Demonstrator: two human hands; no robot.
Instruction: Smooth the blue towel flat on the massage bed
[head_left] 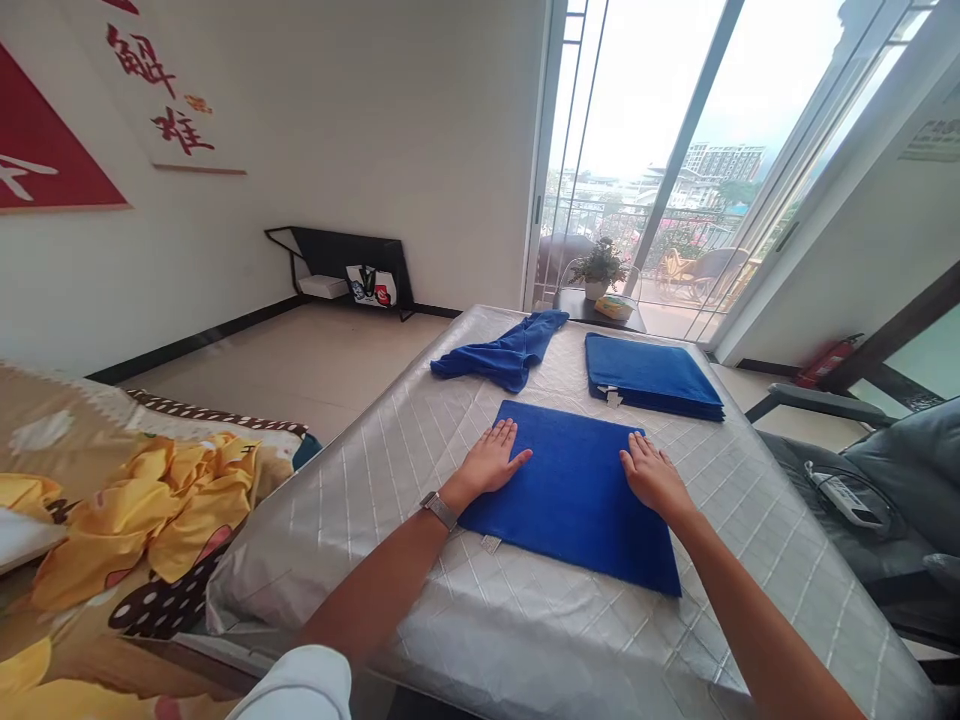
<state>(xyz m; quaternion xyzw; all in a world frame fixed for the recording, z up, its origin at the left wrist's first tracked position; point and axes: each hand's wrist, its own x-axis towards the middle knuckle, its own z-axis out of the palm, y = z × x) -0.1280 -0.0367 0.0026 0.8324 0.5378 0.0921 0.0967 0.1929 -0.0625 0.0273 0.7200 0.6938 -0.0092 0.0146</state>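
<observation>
A blue towel (574, 490), folded into a flat rectangle, lies on the silver quilted mattress (375, 500) in front of me. My left hand (489, 458) rests flat on its left edge, fingers stretched out. On the right edge lies my right hand (654, 468), also flat with fingers extended. A small white label shows at the towel's near left edge. Beyond it, to the right, sits a neat stack of folded blue towels (649, 368) with white tags at its near left corner. A crumpled blue towel (502, 350) lies loose at the far left of the mattress.
Yellow bedding (172, 500) is heaped at left. A dark armchair (840, 500) with a white power strip (847, 500) stands at right. Past the mattress, a small table (574, 305) holds a potted plant (600, 265) before the glass door. A fire extinguisher (829, 360) stands far right.
</observation>
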